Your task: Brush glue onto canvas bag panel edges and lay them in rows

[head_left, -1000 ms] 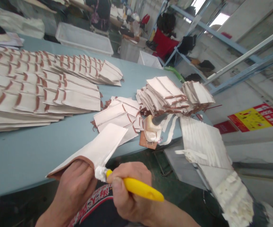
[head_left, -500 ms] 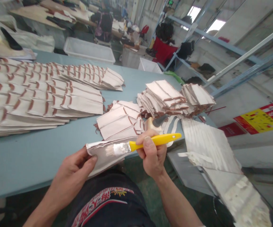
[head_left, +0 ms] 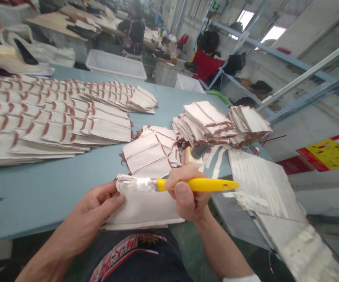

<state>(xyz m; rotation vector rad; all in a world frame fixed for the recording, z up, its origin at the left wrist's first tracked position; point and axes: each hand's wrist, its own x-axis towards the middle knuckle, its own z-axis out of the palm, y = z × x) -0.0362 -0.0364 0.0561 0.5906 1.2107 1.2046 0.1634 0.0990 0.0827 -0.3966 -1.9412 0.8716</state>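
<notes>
My left hand point(head_left: 91, 215) grips the left end of a flat white fabric piece point(head_left: 148, 209) held over my lap at the blue table's point(head_left: 49, 188) near edge. Closed round a yellow-handled brush point(head_left: 199, 185), my right hand point(head_left: 187, 194) lays the glue-caked bristles along the piece's top edge, close to my left fingertips. Just beyond the brush stands a glue pot point(head_left: 190, 156) with a dark-handled tool in it.
Long rows of white pieces with brown trim point(head_left: 54, 117) cover the table's left. Smaller stacks point(head_left: 152, 150) and taller piles point(head_left: 207, 121) lie behind the pot. A board with white strips point(head_left: 263, 184) slopes off at right. White bins point(head_left: 116, 64) and blue shelving stand beyond.
The piece has turned from tilted up to lying flatter and wider across my lap. The brush has shifted from its lower corner to its top edge, handle now pointing right.
</notes>
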